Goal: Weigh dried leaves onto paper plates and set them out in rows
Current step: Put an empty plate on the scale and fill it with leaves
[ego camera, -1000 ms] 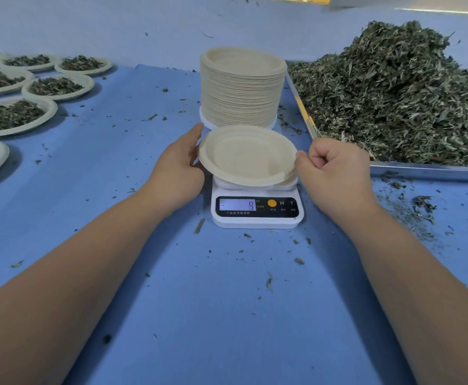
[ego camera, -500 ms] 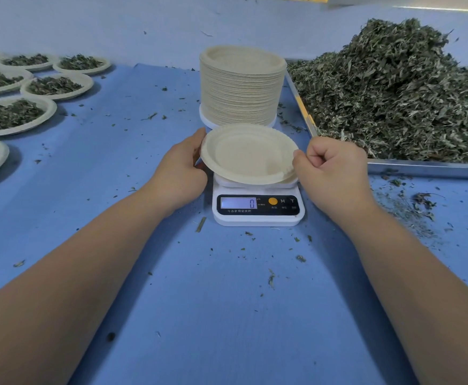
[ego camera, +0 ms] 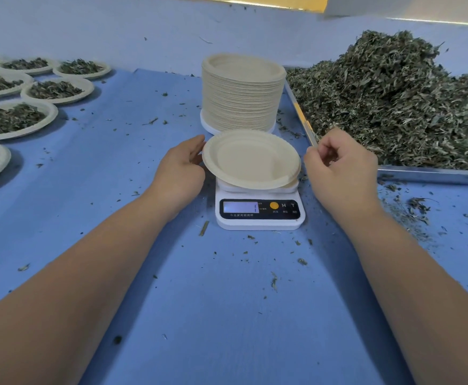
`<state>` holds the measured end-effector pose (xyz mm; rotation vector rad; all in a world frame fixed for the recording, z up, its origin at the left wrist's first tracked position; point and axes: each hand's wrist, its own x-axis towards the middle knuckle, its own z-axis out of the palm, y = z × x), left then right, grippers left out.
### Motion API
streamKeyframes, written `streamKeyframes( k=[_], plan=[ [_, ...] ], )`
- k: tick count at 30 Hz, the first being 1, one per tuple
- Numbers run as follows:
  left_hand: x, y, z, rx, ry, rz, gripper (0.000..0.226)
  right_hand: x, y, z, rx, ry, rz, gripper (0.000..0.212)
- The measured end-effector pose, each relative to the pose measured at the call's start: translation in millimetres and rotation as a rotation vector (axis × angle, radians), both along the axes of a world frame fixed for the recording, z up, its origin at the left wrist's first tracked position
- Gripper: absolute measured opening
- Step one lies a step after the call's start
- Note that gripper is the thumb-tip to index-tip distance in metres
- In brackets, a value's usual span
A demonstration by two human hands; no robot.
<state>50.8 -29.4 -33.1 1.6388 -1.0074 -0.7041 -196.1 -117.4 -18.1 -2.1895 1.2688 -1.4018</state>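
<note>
An empty paper plate (ego camera: 251, 159) lies slightly tilted on the white digital scale (ego camera: 259, 215), whose display is lit. My left hand (ego camera: 181, 168) holds the plate's left rim, its fingers curled against the edge. My right hand (ego camera: 337, 165) hovers just right of the plate, apart from it, with curled fingers that hold nothing. A big heap of dried leaves (ego camera: 394, 101) fills the metal tray (ego camera: 433, 175) at the right. Several filled plates (ego camera: 13, 119) lie in rows at the far left.
A tall stack of empty paper plates (ego camera: 242, 98) stands right behind the scale. Loose leaf bits are scattered over the blue table cover (ego camera: 227, 301), thickest near the tray's front corner.
My right hand has let go of the plate's right rim and drawn off to the right. The plate has settled on the scale; the left hand stays at its rim.
</note>
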Motion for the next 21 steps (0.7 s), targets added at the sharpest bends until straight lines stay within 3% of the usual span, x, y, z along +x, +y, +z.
streamKeyframes(
  k=[4,7,11,14,17,21],
  plan=[
    [3.3,-2.2,0.6,-0.055,0.139,0.05,0.061,-3.4,-17.7,6.2,-0.009,0.145,-0.084,0.01],
    [2.9,-2.7,-1.7,-0.058,0.131,0.055,0.056,-3.6,-40.0,13.2,-0.004,0.356,-0.227,0.02],
    [3.5,-3.8,-3.3,-0.05,0.119,0.053,0.054,1.1,-71.5,23.1,0.401,0.695,-0.317,0.062],
    [4.4,-5.3,-4.3,-0.056,0.108,0.057,0.052,4.9,-84.6,27.2,0.625,0.701,-0.246,0.08],
    [5.0,-6.9,-6.1,-0.047,0.099,0.057,0.054,8.6,-85.9,29.5,0.622,0.777,-0.196,0.082],
    [5.4,-7.9,-7.1,-0.045,0.107,0.047,0.055,1.1,-86.9,20.4,0.455,0.819,-0.218,0.073]
  ],
)
